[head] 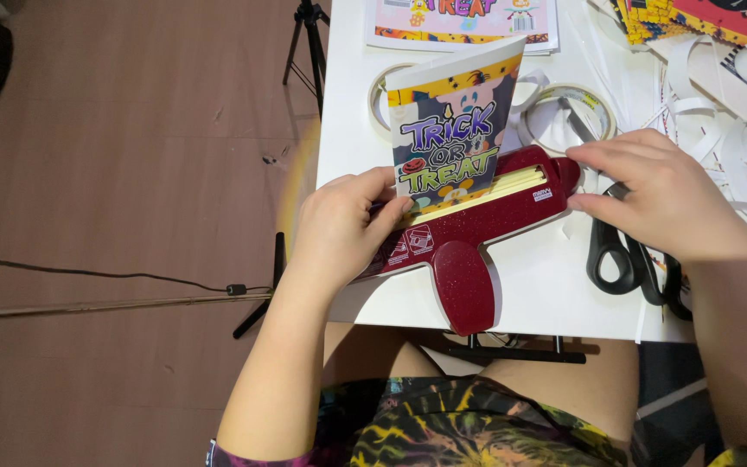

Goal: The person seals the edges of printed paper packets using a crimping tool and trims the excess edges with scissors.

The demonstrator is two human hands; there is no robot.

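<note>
While the printed card [453,130] stands upright in the slot of the dark red punch [469,233] on the white bench [546,277], its lower edge is pinched by the left hand [343,227]; the punch's far end is gripped by the right hand [650,195], beside black scissors [628,259].

hands [343,229]: 2 | tape rolls [574,117]: 2 | scissors [628,255]: 1 | red paper punch [469,242]: 1 | printed card [451,130]: 1
</note>
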